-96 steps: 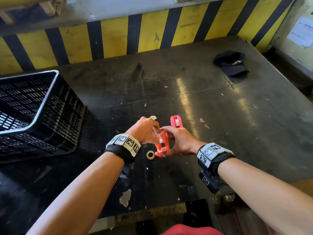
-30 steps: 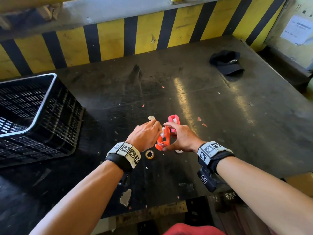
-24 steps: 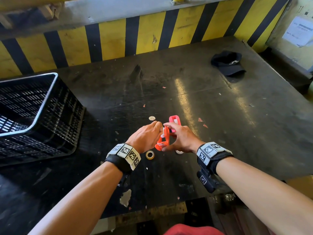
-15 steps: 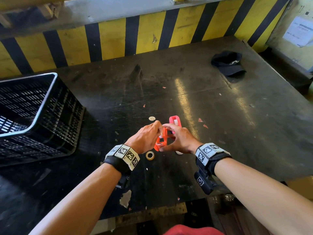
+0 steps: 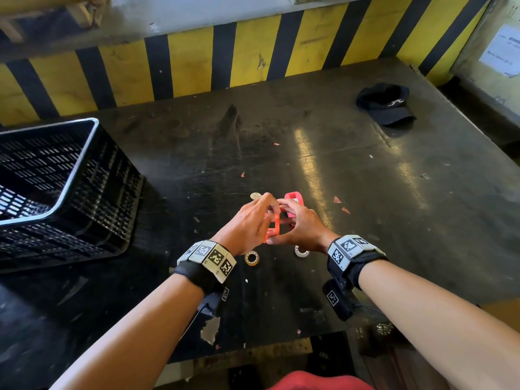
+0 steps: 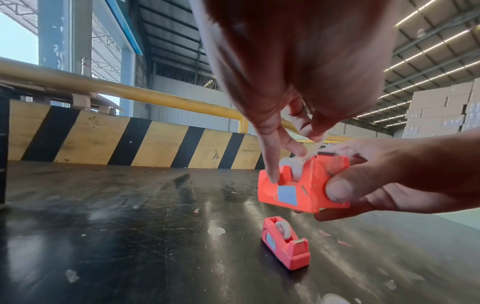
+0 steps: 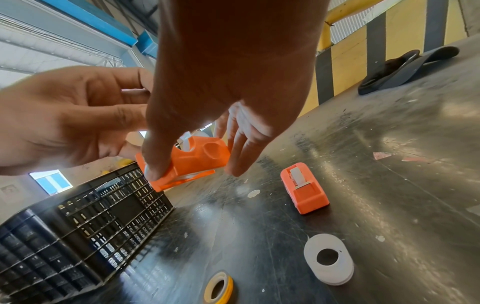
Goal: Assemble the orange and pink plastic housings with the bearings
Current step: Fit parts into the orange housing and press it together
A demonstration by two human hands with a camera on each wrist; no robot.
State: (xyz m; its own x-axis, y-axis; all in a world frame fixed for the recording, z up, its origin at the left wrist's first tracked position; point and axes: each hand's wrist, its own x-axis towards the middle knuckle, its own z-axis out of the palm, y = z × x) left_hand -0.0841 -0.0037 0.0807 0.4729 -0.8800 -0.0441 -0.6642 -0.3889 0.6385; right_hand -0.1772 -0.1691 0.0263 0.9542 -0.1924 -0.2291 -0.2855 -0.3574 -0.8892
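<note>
My right hand (image 6: 389, 174) grips the orange housing (image 6: 303, 185) a little above the table, thumb on one side and fingers on the other. A white roll (image 6: 296, 168) sits in the housing's slot. My left hand (image 6: 293, 148) pinches a white strip (image 6: 317, 146) rising from that roll, and its index finger touches the housing's rim. In the head view both hands (image 5: 247, 223) (image 5: 301, 226) meet over the orange housing (image 5: 274, 225). The pink housing (image 5: 294, 199) lies on the table just beyond, with a roll inside it (image 6: 285, 244).
A yellow-edged roll (image 5: 251, 258) and a white roll (image 5: 301, 251) lie on the table below my hands. A small disc (image 5: 255, 195) lies beyond my left hand. A black crate (image 5: 76, 175) stands at the left, a black cap (image 5: 385, 104) at the far right.
The orange housing has turned more edge-on in my right hand. My left fingers have shifted up to its top. The pink housing and the loose rolls have not moved.
</note>
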